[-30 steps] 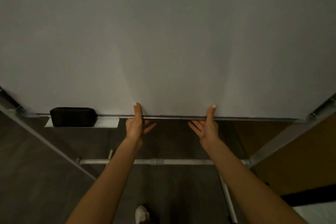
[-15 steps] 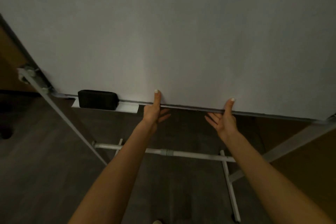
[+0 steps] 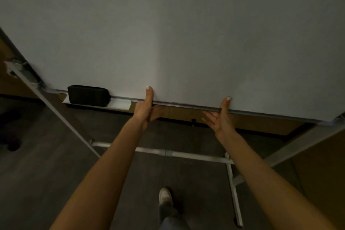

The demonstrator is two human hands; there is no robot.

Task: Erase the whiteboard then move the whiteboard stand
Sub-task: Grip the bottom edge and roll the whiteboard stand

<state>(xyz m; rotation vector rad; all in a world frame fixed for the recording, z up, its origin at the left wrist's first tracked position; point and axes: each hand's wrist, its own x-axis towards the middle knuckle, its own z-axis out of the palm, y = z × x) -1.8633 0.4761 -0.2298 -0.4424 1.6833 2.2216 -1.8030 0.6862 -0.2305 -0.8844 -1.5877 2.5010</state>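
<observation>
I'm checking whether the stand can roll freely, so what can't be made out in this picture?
Head view only:
- White whiteboard: top cut off by the frame edge.
- Grey metal stand: feet run out of frame, so wheels cannot be told.
- Left hand and right hand: fingers go under the board's bottom rail, hidden.
- Black eraser in its tray: dim, no detail.
</observation>
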